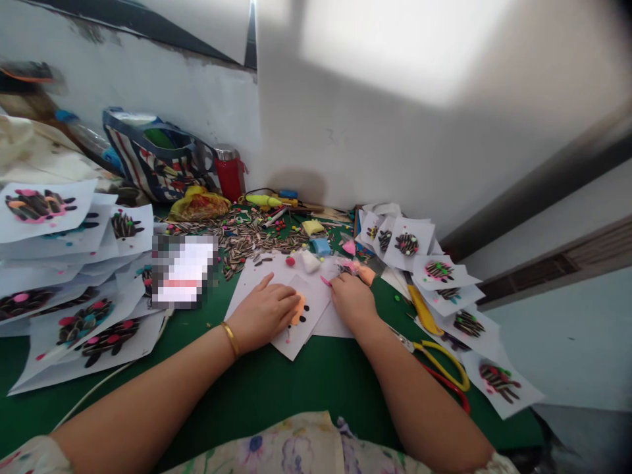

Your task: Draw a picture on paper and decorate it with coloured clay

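My left hand (264, 309) lies flat with fingers outstretched on a white paper card (286, 347). On that card is a patch of orange clay (299, 309) with dark sunflower seeds (306, 308) at its edge; my fingers partly cover it. Curled in a pinch, my right hand (354, 299) is at the card's right side, over white sheets. A small bright-pink piece of clay (326, 281) shows at its fingertips. Just beyond the hands are a lump of white clay (311, 261), a red ball (290, 261) and blue clay (320, 246).
Finished-looking seed cards pile up at left (89, 322) and right (439, 270). Scissors (444, 365) and a yellow cutter (423, 306) lie by my right forearm. A blurred phone (185, 270), loose seeds (247, 234), a red flask (228, 174) and a bag (158, 158) stand or lie farther back.
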`<control>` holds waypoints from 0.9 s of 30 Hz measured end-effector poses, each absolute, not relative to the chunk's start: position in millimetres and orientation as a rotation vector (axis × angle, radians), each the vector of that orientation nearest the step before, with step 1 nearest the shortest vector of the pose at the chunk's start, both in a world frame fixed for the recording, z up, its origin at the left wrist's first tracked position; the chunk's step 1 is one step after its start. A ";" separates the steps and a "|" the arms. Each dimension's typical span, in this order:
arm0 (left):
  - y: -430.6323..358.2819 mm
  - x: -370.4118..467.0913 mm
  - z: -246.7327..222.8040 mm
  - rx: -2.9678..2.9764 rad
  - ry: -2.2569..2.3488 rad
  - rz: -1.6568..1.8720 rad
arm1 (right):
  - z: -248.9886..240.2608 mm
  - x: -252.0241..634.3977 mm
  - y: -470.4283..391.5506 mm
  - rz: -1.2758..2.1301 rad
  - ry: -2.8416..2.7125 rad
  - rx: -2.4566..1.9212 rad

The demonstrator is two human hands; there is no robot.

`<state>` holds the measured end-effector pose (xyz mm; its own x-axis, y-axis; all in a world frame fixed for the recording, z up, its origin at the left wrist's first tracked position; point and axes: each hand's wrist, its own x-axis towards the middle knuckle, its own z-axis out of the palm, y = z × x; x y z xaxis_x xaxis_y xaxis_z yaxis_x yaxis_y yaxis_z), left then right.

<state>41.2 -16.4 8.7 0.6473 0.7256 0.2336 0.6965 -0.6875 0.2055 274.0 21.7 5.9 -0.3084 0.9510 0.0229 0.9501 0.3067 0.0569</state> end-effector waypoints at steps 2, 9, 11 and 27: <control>-15.2 39.3 7.8 2.764 1.198 0.456 | 7.5 273.7 22.4 0.109 2.516 1.854; -14.8 34.2 9.3 2.758 1.202 0.485 | 17.6 274.6 12.1 0.077 2.636 1.976; -17.0 35.6 9.3 2.771 1.187 0.491 | 18.2 274.4 6.3 -0.050 2.672 1.972; -19.3 37.9 7.0 2.791 1.114 0.423 | 10.2 271.8 -7.1 -0.422 2.931 1.682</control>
<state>37.9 -19.3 7.0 0.6924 0.6883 0.2163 0.6585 -0.7254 0.2004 271.8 -7.1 10.2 -0.4859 0.8678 0.1041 0.8032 0.4903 -0.3384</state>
